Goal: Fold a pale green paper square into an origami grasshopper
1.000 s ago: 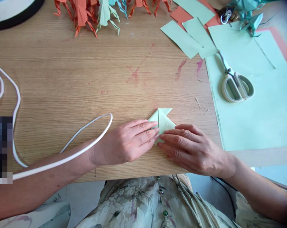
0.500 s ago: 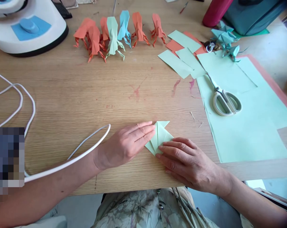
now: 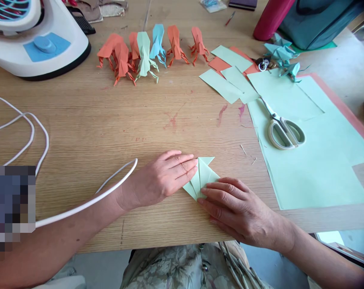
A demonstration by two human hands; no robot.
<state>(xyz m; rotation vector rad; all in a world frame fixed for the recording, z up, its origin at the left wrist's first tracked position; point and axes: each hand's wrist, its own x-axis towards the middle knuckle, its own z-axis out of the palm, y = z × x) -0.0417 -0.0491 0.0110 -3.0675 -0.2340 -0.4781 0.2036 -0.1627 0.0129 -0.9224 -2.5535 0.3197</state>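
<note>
At table edge | folded paper (image 3: pixel 203 176) flat under both hands | tip toward scissors (image 3: pixel 285 132)

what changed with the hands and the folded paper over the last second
The view tilted up, bringing the row of orange, green and blue paper figures fully into sight. The left hand slid its fingers slightly back along the pale green folded paper piece; the right hand kept pressing its lower edge. The paper stayed flat on the wooden table, and the white-handled scissors stayed put.

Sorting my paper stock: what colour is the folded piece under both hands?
Pale green; the folded piece shows best in the head view, pressed by left hand and right hand.
</note>
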